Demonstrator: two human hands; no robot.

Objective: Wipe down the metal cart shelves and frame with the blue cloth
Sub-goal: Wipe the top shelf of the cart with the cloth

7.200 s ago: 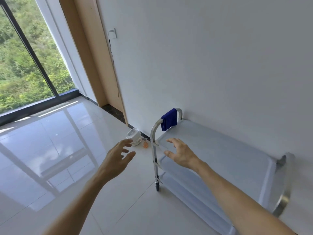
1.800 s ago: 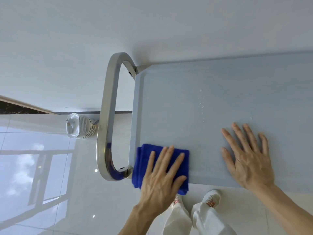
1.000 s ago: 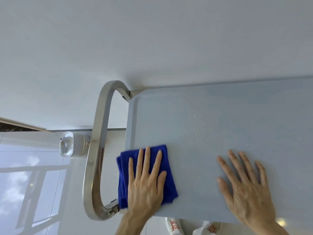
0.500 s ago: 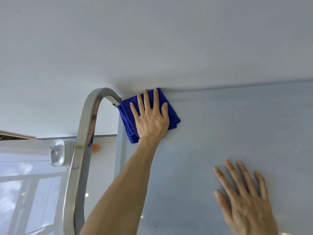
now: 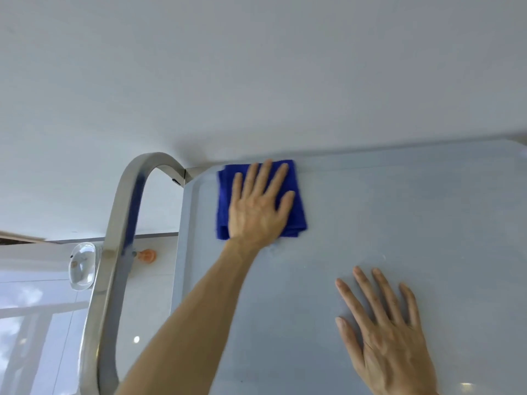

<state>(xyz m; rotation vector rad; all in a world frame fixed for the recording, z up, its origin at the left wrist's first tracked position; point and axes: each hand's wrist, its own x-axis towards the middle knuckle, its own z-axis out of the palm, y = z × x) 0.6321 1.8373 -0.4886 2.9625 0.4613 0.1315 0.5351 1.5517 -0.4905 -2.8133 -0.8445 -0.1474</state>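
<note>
The left hand [image 5: 258, 208], fingers straight, presses the folded blue cloth [image 5: 296, 212] onto the grey metal cart shelf [image 5: 399, 212]; the flat right hand [image 5: 390, 340] rests nearer the person, beside it.

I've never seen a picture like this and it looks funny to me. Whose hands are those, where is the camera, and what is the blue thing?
The camera sits on a person's head and looks down, so you see their own two arms reaching out in front. There is only this one view.

The big pale grey surface is the top shelf of a metal cart, pushed against a white wall. The shiny curved bar on the left is the cart's handle.

The left hand lies flat, fingers straight, on a folded blue cloth near the shelf's far left corner, pressing it down to wipe. The right hand rests flat on the bare shelf and holds nothing.

Down on the glossy floor sit a small white object and something small and orange; I cannot tell what they are.
</note>
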